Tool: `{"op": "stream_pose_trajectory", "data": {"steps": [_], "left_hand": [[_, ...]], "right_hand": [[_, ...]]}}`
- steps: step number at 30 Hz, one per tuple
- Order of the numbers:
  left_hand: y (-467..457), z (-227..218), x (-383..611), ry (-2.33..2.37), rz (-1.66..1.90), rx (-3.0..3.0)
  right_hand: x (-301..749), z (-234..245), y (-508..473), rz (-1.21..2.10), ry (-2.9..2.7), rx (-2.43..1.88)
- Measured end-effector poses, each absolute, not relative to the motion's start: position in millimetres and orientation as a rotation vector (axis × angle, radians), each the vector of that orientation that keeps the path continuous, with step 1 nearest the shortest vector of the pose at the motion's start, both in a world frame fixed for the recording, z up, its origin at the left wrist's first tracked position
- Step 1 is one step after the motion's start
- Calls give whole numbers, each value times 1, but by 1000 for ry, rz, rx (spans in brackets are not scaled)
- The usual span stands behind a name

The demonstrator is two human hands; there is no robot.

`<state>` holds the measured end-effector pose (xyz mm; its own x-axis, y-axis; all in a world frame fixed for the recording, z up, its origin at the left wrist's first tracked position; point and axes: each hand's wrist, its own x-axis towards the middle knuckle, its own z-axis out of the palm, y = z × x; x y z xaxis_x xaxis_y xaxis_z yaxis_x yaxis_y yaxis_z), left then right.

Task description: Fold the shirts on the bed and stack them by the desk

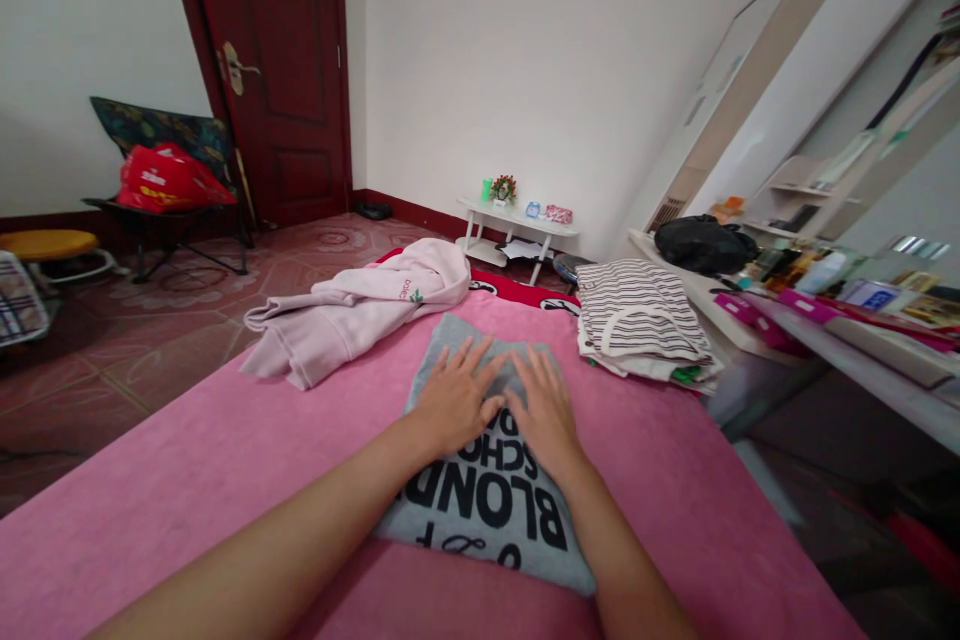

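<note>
A folded grey shirt [480, 510] with black lettering lies in the middle of the pink bed cover [187, 480]. My left hand [454, 395] rests flat on its upper part, fingers spread and stretched out. Beside it, my right hand [545, 400] also lies flat on the shirt with fingers apart; the two thumbs nearly touch. Neither hand holds anything.
A crumpled pale pink hoodie [352, 310] lies on the bed at the far left. A pile of folded striped clothes [641, 320] sits at the far right. A cluttered white desk [825, 320] stands to the right, a small white table [517, 220] by the wall, a chair with a red bag [169, 178] near the door.
</note>
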<state>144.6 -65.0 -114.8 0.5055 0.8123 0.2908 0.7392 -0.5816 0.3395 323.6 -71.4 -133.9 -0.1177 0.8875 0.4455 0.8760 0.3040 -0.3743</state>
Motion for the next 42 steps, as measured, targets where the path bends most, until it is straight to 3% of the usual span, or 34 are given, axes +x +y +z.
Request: {"op": "stream_pose_trajectory", "data": {"steps": [6, 18, 32, 38, 42], "left_hand": [[-58, -161, 144, 1457, 462, 2592], [-75, -155, 129, 1404, 381, 2673], [-165, -142, 68, 1010, 312, 2715], [-174, -111, 55, 912, 297, 2620], [-131, -86, 64, 1217, 349, 2451]], "right_hand": [[323, -168, -70, 53, -2177, -1757], [313, -154, -89, -56, -2267, -1953], [311, -150, -189, -16, -2473, -1786], [295, -105, -199, -71, -2506, -1886], [303, -83, -157, -42, -2352, -2015]]}}
